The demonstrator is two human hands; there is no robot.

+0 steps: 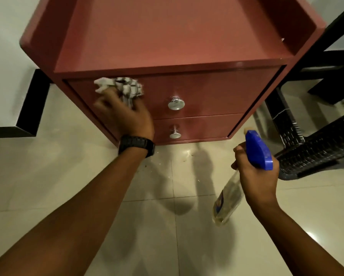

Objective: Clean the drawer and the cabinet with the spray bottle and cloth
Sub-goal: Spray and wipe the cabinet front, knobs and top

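A low reddish-brown cabinet (167, 42) stands on the tiled floor with two shut drawers, each with a silver knob. My left hand (125, 114), with a black watch at the wrist, grips a crumpled grey-and-white checked cloth (121, 88) and presses it against the left part of the upper drawer front (211, 92). The lower drawer (199, 126) sits below it. My right hand (256, 180) holds a clear spray bottle (229, 198) with a blue trigger head, off to the right of the cabinet and above the floor, nozzle pointing toward the drawers.
A black woven plastic chair (316, 154) stands close on the right, with dark furniture legs (326, 56) behind it. A black-edged white surface (17, 108) juts in at the left. Small crumbs lie on the cream floor tiles (167, 226) in front of the cabinet.
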